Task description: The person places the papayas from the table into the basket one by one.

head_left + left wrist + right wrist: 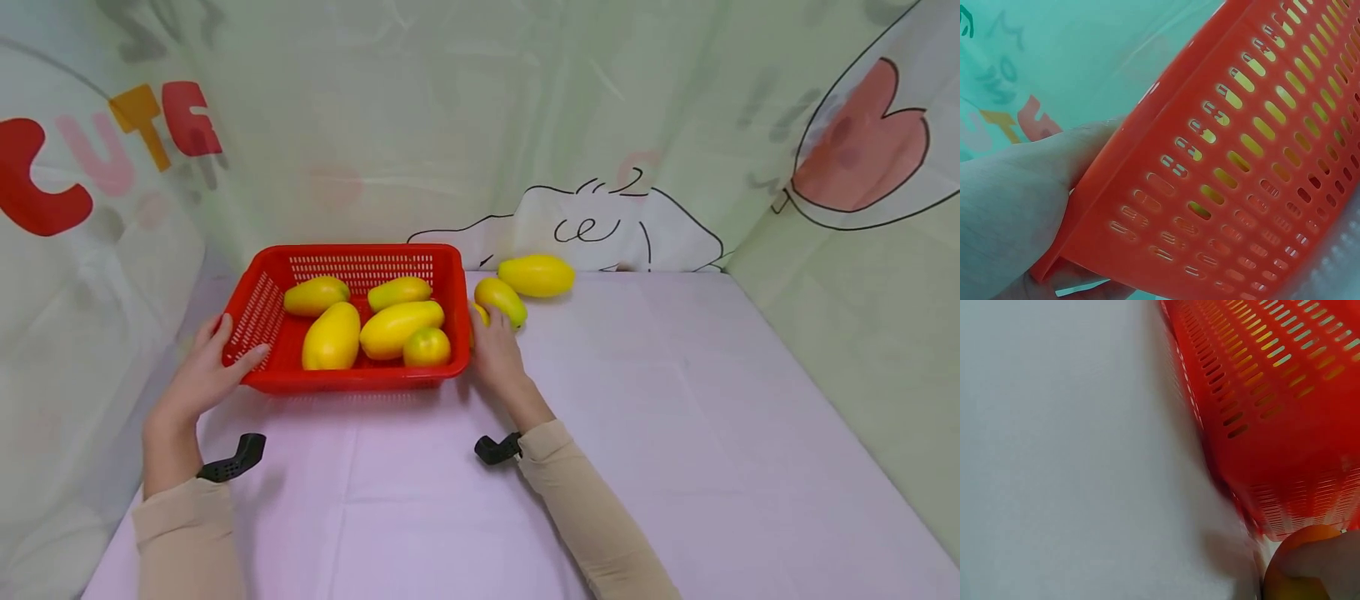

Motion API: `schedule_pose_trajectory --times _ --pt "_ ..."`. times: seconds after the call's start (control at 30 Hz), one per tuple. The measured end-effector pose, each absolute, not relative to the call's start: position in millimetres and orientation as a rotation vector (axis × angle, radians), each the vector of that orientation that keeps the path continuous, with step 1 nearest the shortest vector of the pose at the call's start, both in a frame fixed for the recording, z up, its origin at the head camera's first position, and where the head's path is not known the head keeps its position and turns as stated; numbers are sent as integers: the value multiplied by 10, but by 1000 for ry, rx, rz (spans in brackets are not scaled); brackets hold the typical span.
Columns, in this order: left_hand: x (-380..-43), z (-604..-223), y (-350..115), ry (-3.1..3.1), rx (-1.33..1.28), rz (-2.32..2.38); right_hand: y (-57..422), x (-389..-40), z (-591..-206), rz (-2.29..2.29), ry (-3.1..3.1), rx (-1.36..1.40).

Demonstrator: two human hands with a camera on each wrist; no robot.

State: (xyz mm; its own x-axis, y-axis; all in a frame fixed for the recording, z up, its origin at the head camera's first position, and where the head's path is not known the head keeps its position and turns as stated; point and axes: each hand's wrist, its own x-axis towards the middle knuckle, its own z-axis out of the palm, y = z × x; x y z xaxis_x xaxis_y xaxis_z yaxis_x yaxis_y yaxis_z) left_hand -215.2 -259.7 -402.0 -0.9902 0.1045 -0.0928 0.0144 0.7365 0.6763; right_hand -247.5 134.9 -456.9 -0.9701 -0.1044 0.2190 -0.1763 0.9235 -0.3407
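Note:
A red plastic basket (pixel 352 382) with slotted walls holds several yellow mangoes, among them a large mango (pixel 332 337) at the front and a rounder-looking one (pixel 427 347) in the front right corner. My left hand (pixel 201 371) grips the basket's left end, thumb over the rim; the left wrist view shows fingers behind the wall (pixel 1166 206). Just outside the basket's right wall, my right hand (pixel 497 350) holds a yellow mango (pixel 1294 562), mostly hidden by the fingers in the head view. Close beyond that hand lies a yellow-green mango (pixel 501 302).
Another yellow mango (pixel 537 276) lies at the table's back edge, against the printed curtain (pixel 465 125). A pale cloth (pixel 675 433) covers the table. Curtains also hang at the left and right sides.

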Motion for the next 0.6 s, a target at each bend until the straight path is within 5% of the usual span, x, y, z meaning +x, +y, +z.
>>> schedule_pose_trajectory --times 0.6 --pt "-2127 -4005 -2574 2828 65 1116 1554 -2269 -4378 711 -3047 26"
